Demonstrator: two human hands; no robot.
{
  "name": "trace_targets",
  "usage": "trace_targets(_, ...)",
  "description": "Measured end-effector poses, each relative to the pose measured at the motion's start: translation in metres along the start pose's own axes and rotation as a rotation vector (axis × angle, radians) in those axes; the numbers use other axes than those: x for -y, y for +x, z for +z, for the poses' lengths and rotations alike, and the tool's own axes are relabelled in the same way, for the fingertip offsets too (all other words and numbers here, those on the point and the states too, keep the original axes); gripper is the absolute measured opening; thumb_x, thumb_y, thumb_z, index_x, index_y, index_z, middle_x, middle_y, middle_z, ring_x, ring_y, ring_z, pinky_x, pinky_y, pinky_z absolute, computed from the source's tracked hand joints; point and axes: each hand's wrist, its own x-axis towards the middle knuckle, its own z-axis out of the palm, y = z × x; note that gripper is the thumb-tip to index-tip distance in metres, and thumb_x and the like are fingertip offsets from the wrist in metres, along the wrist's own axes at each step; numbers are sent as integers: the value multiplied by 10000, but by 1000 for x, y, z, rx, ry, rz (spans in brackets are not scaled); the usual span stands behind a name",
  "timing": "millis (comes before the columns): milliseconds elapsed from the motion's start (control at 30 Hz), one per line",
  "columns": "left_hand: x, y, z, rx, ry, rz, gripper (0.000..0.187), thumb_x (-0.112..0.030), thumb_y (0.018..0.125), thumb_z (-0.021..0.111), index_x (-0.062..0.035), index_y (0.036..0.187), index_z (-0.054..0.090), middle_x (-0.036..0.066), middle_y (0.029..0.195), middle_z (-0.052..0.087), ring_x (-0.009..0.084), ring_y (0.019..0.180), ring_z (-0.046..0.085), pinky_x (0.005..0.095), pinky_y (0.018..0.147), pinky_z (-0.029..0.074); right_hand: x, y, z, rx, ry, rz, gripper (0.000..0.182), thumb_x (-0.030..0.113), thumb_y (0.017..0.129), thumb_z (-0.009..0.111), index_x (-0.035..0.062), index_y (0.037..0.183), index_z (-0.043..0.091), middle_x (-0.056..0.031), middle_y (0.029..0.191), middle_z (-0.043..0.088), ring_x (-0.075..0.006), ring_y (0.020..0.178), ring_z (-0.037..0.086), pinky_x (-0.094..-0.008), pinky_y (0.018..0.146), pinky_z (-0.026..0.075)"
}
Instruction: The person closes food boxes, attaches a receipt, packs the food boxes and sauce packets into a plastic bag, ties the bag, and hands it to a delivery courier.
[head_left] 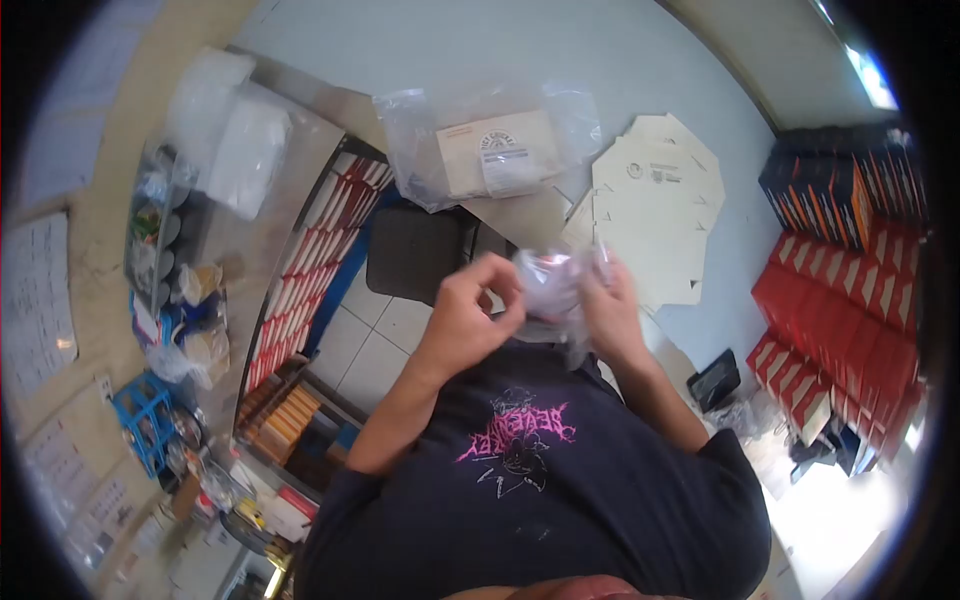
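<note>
Both my hands are raised in front of my chest, over my dark T-shirt (pixel 540 480) with its pink print. Between them is a small crumpled clear plastic bag (pixel 552 283). My left hand (pixel 468 312) pinches the bag's left side with curled fingers. My right hand (pixel 615 310) grips its right side, and the bag hides part of those fingers. What is inside the bag cannot be made out.
On the pale table lie a larger clear bag with a beige labelled card (pixel 497 152) and flat cardboard box blanks (pixel 655 195). Stacks of red and dark-blue boxes (pixel 850 290) stand right, a phone (pixel 713 380) beside them. A dark seat (pixel 412 250) and cluttered shelves (pixel 300 280) sit left.
</note>
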Motion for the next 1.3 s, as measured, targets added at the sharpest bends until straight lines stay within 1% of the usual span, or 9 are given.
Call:
trace_targets(67, 12, 16, -2, -421, -204, 90, 252, -42, 861, 754, -81, 981, 535, -15, 877, 539, 60, 638, 481, 224, 552, 397, 8, 11, -29, -120, 52, -181, 206, 99, 1036, 568, 40, 1233, 569, -74, 1064, 672, -160, 905, 668, -323, 783, 556)
trace_targets(133, 1, 51, -28, -808, 192, 308, 395, -85, 853, 808, -60, 1110, 509, 24, 944, 554, 103, 713, 518, 249, 680, 445, 28, 46, -44, 36, 269, -557, 187, 172, 1049, 549, 78, 1208, 572, -76, 1045, 658, -172, 908, 651, -312, 748, 530)
trace_targets(200, -9, 92, -45, -928, 387, 410, 436, -96, 858, 802, -47, 1165, 495, 54, 983, 602, 128, 753, 565, 266, 719, 467, 58, 100, -25, 192, 423, -716, 174, 253, 1063, 539, 114, 1152, 596, -65, 1023, 649, -161, 870, 635, -285, 694, 504)
trace_targets(333, -14, 121, -64, -834, 252, 172, 472, -82, 899, 751, -30, 1259, 450, 112, 1043, 665, 170, 841, 641, 287, 786, 506, 55, 199, 57, -289, -785, -1646, 204, 185, 975, 587, 68, 1139, 620, -175, 1179, 671, -316, 1103, 622, -447, 1027, 446)
trace_targets(400, 2, 118, -67, -780, -416, 340, 445, 0, 949, 647, -45, 1316, 399, 71, 979, 660, 172, 929, 649, 327, 903, 528, 14, 200, 83, 25, -807, -1328, 299, 85, 906, 615, 26, 1200, 619, -217, 1231, 639, -374, 1215, 578, -498, 1104, 409)
trace_targets(467, 6, 109, -68, -759, -496, 360, 455, 24, 953, 628, -49, 1328, 381, 74, 994, 664, 172, 941, 654, 333, 931, 526, 4, 196, 97, 378, -500, -801, 353, 32, 864, 628, 2, 1216, 631, -221, 1249, 611, -394, 1254, 546, -507, 1095, 413)
trace_targets(533, 15, 102, -63, -690, -602, 372, 423, 62, 959, 605, -65, 1310, 407, 68, 1023, 663, 153, 963, 647, 317, 959, 504, 6, 216, 105, 862, -1333, -448, 512, 57, 879, 627, 51, 1382, 535, -204, 1248, 615, -359, 1293, 551, -460, 1105, 418)
trace_targets(900, 20, 92, -72, -552, -517, 424, 354, 41, 961, 641, -70, 1258, 484, 36, 1043, 653, 110, 987, 623, 284, 937, 480, -47, 309, 155, 887, -2041, -498, 336, 225, 964, 564, 61, 1246, 645, -176, 1181, 677, -343, 1195, 618, -470, 1038, 470)
trace_targets(1300, 20, 78, -82, -615, -561, 378, 390, -46, 932, 739, -51, 1253, 518, 3, 964, 644, 111, 899, 619, 278, 892, 490, 71, 232, 119, 997, -2236, -665, 456, 426, 1066, 488, 72, 1082, 777, -142, 1101, 751, -325, 1078, 698, -482, 958, 532)
